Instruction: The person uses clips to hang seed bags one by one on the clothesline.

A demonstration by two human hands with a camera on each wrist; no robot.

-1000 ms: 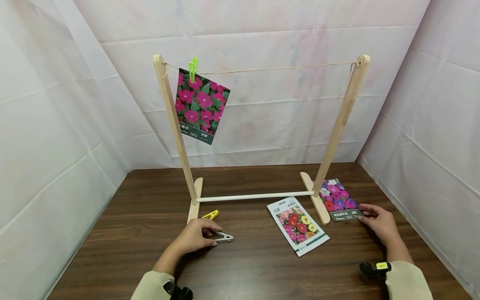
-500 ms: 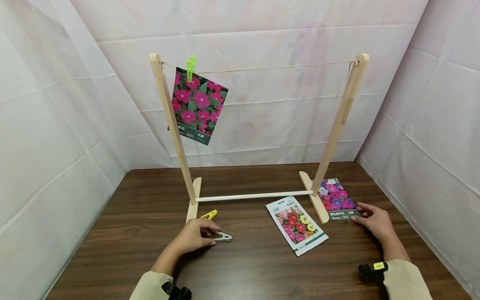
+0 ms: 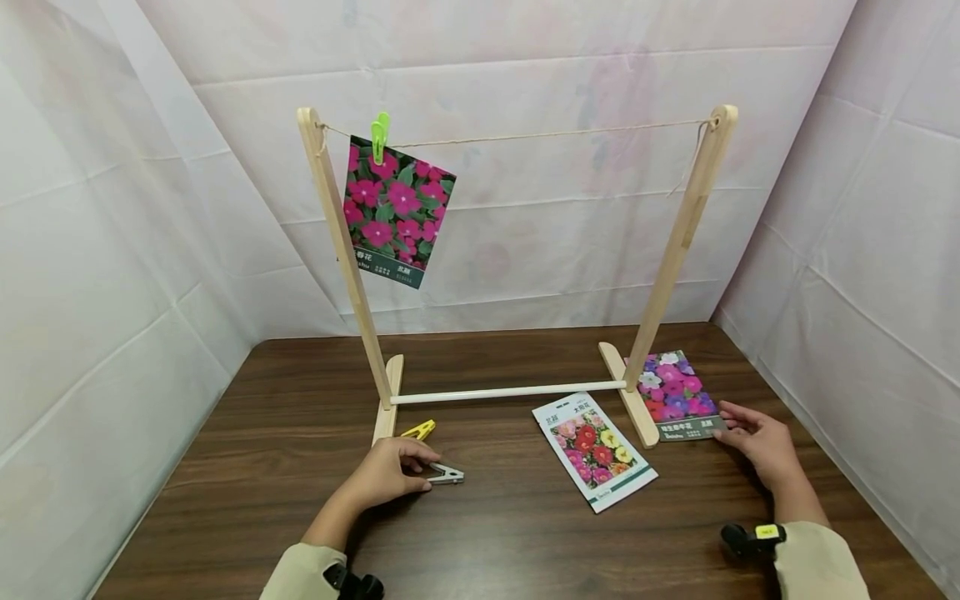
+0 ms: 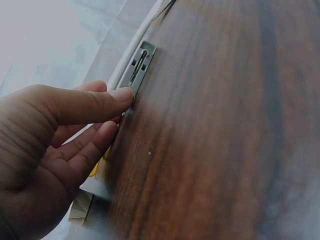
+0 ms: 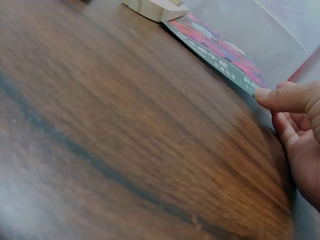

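The left hand pinched the grey clip, its long axis pointing right; the right hand pinched the purple packet at its near corner.

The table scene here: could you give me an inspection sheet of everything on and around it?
Surface: dark wood table.
Job's things: grey clip and purple flower packet on the table.
Clutter: yellow clip; white flower packet; wooden rack with string; pink flower packet hung by a green clip.
Hands: left hand touches the grey clip; right hand touches the purple packet's corner.
Cables: nothing seen.
Surroundings: white cloth walls.
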